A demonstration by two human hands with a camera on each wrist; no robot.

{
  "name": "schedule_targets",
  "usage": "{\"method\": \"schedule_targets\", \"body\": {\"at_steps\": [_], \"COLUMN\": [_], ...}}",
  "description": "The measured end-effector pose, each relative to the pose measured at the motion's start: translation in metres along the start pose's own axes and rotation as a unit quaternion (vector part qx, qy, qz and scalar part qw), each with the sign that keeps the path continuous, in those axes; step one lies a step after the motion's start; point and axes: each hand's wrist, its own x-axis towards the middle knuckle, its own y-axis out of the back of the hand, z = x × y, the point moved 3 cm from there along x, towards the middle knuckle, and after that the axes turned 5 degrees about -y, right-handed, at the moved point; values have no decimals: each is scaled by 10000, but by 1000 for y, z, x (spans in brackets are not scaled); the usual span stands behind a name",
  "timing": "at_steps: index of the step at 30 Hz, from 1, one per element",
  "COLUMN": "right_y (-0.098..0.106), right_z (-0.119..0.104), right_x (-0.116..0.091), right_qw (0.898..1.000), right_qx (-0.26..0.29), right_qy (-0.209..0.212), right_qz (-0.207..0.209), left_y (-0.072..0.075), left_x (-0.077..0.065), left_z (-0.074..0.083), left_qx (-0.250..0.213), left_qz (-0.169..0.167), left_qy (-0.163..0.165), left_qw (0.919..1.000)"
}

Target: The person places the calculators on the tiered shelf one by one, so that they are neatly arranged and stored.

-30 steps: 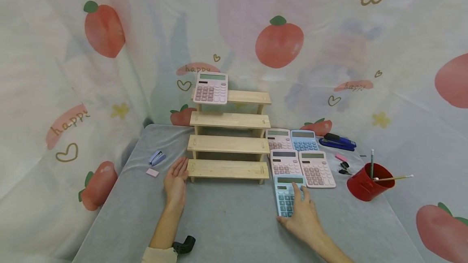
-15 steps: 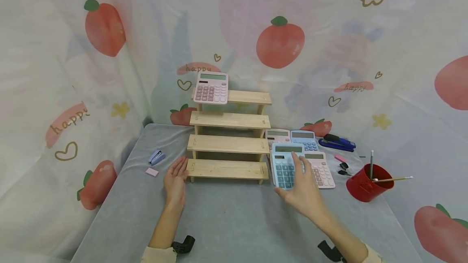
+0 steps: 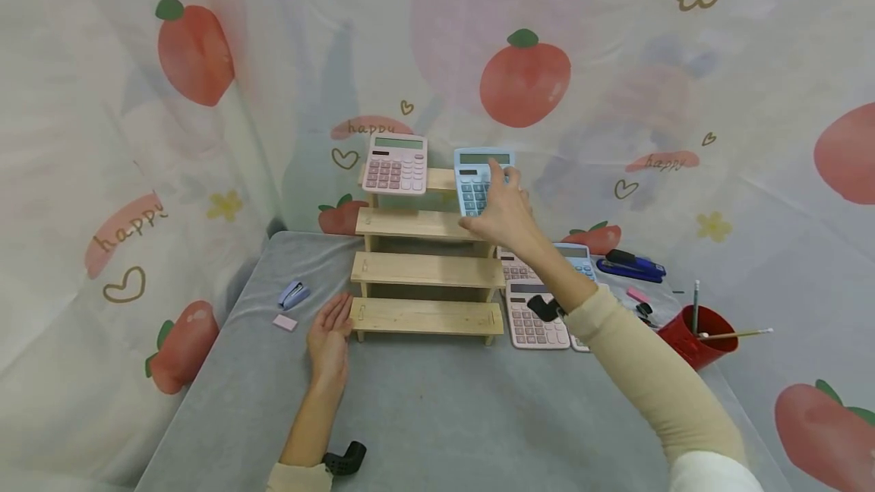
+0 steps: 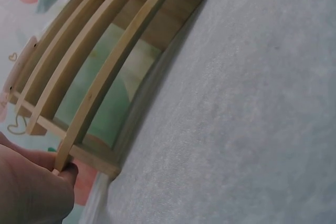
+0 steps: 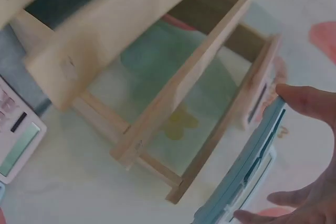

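Note:
A pale wooden step shelf (image 3: 427, 270) stands on the grey cloth. My left hand (image 3: 330, 344) is at the left end of its lowest step; the left wrist view shows the plank's end pinched between fingers and thumb. My right hand (image 3: 504, 207) holds a light blue calculator (image 3: 472, 190) by its sides, tilted screen up, at the right part of the top step. From the right wrist view, the calculator's edge is near the top plank; whether it touches is unclear. A pink calculator (image 3: 396, 165) leans on the top step at the left.
Right of the shelf lie pink calculators (image 3: 536, 317) and a blue calculator (image 3: 577, 257), partly behind my right arm. A blue stapler (image 3: 630, 267), pink eraser (image 3: 637, 294) and red pencil cup (image 3: 700, 336) sit further right. A small stapler (image 3: 294, 294) and eraser (image 3: 285, 323) lie left.
My right hand has lifted the light blue calculator from the front of the calculator group and carried it up and leftward to the top step. My left hand has stayed at the shelf.

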Motion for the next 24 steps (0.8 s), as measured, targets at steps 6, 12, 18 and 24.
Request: {"method": "schedule_targets", "body": {"at_steps": [6,12,18,24], "right_y": [-21,-35,-34,-17], "right_z": [-26,-28,-17,9], "right_x": [53,72,62,15], "right_qw": [9983,9953,9978,9987], "right_qx": [-441,-701,-377,260], "right_qy": [-349,-664,-530,79], "right_qz": [-122,-115,144,442], "left_y": [1,-1,-3,-1], "left_x": [0,0,0,2], "left_z": [0,-3,-4,-3], "left_qx": [62,94,0,15], "left_qz": [17,1,37,12], "left_qy": [41,63,36,22], "left_qw": [10000,9999,10000,10000]}}
